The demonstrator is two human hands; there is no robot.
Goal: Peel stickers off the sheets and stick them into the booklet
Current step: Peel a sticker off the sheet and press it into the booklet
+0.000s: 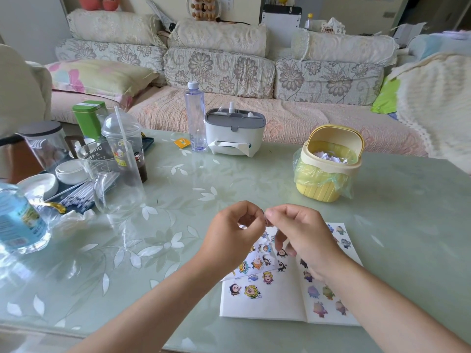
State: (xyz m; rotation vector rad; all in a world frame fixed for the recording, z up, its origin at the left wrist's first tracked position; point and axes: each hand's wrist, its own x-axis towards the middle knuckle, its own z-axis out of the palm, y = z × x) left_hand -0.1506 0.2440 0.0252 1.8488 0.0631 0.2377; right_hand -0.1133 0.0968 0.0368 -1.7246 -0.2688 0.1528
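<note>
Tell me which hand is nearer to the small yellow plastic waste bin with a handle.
Right. The right hand is in front of the yellow bin, slightly to its left; the left hand is farther left. Both pinch a small sticker.

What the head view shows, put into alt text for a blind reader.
The left hand and right hand pinch a small sticker between them above an open booklet. A sticker sheet overlaps its left page; a yellow bin stands beyond on the green table.
</note>
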